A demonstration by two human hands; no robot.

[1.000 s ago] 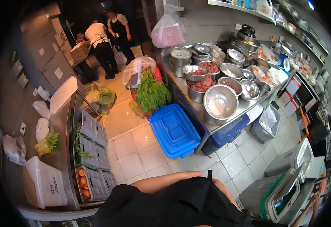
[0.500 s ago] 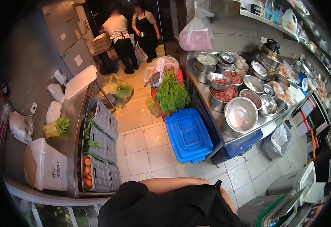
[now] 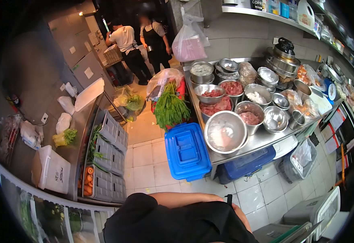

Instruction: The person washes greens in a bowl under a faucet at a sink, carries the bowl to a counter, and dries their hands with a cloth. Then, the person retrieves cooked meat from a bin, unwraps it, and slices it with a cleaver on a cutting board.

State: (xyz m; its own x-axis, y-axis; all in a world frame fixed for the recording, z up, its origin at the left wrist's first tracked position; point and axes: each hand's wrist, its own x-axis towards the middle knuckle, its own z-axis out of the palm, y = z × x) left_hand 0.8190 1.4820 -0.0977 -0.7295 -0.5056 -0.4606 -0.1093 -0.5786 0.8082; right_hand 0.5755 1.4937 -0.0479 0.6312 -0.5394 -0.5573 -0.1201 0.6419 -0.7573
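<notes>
Black strip (image 3: 229,199): it is located between the left hand (image 3: 212,197) and the right hand (image 3: 241,216), before the person's dark clothing; small, narrow, almost upright.
Hands: near each other; the fingers are hidden, so I cannot tell if they hold it.
Blue tub (image 3: 188,152): lid on, contents hidden; leafy greens (image 3: 171,107) are just behind.
Front bowl (image 3: 213,139): whitish inside, on the steel table (image 3: 266,139); bowls behind contain red meat (image 3: 216,107).
Grey crates (image 3: 102,184): the nearest contains carrots (image 3: 89,178).
Since half a second: the steel table appears nearer; the hands remain in the same position.
</notes>
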